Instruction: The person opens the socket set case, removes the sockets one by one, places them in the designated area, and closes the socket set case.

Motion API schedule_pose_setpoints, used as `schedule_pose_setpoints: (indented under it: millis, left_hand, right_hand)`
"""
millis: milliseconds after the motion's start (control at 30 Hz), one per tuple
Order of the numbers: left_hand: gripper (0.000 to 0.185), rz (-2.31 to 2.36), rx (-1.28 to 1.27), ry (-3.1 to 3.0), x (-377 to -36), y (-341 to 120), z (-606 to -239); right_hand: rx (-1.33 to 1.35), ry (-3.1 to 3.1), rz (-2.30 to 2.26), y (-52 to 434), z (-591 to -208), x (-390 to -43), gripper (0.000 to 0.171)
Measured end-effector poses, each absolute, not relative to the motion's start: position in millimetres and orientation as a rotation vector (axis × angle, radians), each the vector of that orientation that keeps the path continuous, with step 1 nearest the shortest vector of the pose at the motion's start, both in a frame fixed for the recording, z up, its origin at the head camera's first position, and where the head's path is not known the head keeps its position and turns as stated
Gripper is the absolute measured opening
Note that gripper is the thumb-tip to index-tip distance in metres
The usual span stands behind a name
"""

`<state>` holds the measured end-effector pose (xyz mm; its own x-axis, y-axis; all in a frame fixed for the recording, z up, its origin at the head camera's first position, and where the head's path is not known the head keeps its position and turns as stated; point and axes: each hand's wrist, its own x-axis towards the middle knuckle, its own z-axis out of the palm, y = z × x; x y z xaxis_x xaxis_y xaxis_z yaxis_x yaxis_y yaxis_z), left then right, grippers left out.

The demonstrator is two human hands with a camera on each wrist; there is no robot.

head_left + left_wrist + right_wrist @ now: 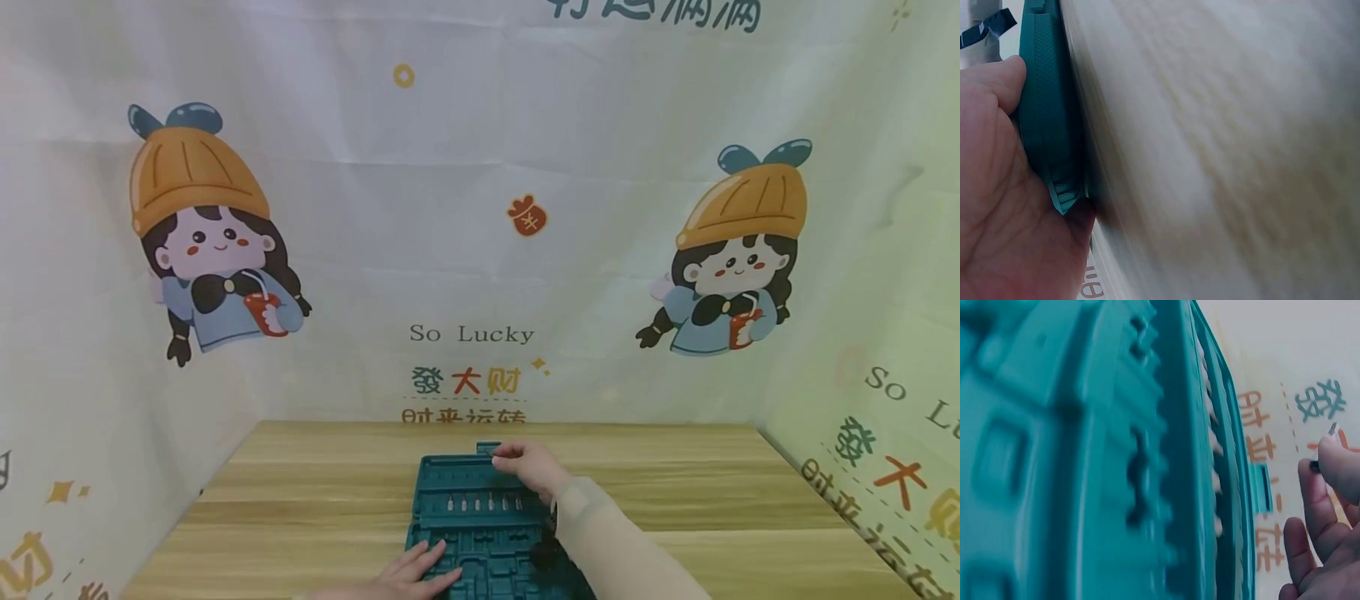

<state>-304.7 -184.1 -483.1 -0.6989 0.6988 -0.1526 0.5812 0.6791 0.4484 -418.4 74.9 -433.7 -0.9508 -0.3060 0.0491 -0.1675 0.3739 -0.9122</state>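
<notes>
A teal case (480, 517) lies open and flat on the table (315, 500), at the near middle of the head view, with a row of small bits (483, 502) across its upper half. It seems to be held this way so that it stays put while the far end is worked.

The left hand (416, 575) lies at about 7 o'clock on the case, fingers straight and spread, palm pressing the near left corner down; the left wrist view shows the palm (1004, 206) against the case's ribbed edge (1047, 125), with the table beside it. It grasps nothing, it only presses.

The right hand (525, 462) reaches across to the case's far edge, at about 12 o'clock, near a small latch tab (487, 448). Its forearm crosses the case's right side, sleeve (622, 542) to the wrist. In the right wrist view the fingers (1313, 506) are loosely curled, and a small dark piece (1315, 465) with a pale tip sits at the fingertips, apparently pinched; what it is cannot be told.
</notes>
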Motion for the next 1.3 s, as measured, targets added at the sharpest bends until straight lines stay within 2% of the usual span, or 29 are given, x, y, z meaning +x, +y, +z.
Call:
schedule_pose_setpoints:
  millis: [500, 733, 1300]
  left_hand:
    - [0.057, 0.481, 0.992, 2.498, -305.2, -183.2, -472.9]
    - [0.061, 0.563, 1.192, 2.411, -339.1, -205.3, -523.5]
    - [0.054, 0.577, 1.132, 2.425, -331.0, -200.1, -512.9]
  right_hand:
    - [-0.458, 2.645, -1.612, 140.8, -429.7, -411.5, 0.018]
    - [-0.394, 2.619, -1.619, 167.1, -429.3, -400.2, 0.019]
    - [-0.268, 2.746, -1.435, 196.5, -445.8, -379.5, 0.008]
